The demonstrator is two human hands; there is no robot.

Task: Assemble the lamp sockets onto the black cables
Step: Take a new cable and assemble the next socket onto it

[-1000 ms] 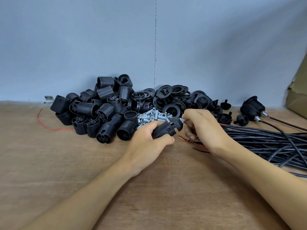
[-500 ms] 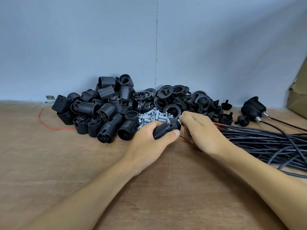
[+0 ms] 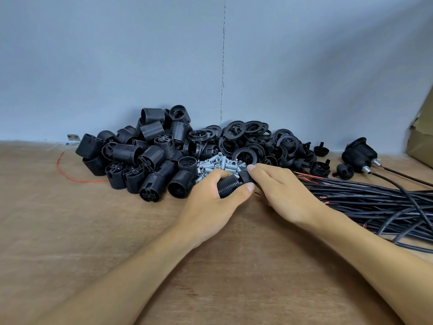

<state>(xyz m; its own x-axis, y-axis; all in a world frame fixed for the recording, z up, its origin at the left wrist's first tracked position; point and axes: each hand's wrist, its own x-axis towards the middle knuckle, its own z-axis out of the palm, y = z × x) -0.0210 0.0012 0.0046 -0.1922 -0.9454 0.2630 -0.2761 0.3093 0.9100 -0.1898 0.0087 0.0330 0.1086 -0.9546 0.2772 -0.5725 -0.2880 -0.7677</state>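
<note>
My left hand [image 3: 218, 202] grips a black ribbed lamp socket [image 3: 228, 187] lying on its side just above the wooden table. My right hand [image 3: 281, 191] holds the black cap end [image 3: 246, 177] of that socket, fingers curled round it. Behind the hands lies a small heap of silver threaded metal tubes [image 3: 218, 165]. A bundle of black cables [image 3: 375, 207] with red wire ends runs off to the right from under my right hand. Whether a cable enters the held socket is hidden by my right hand.
A pile of black ribbed sockets [image 3: 145, 156] sits at back left, black rings [image 3: 248, 139] and caps [image 3: 321, 167] behind. Assembled sockets on cables [image 3: 358, 156] lie far right near a cardboard box [image 3: 421, 137]. A loose red wire [image 3: 70, 174] lies left. The blue wall [image 3: 210, 66] closes the back.
My right hand has slid left and down onto the socket's cap end, covering the silver tip it pinched earlier. The left hand has kept hold of the socket with little movement.
</note>
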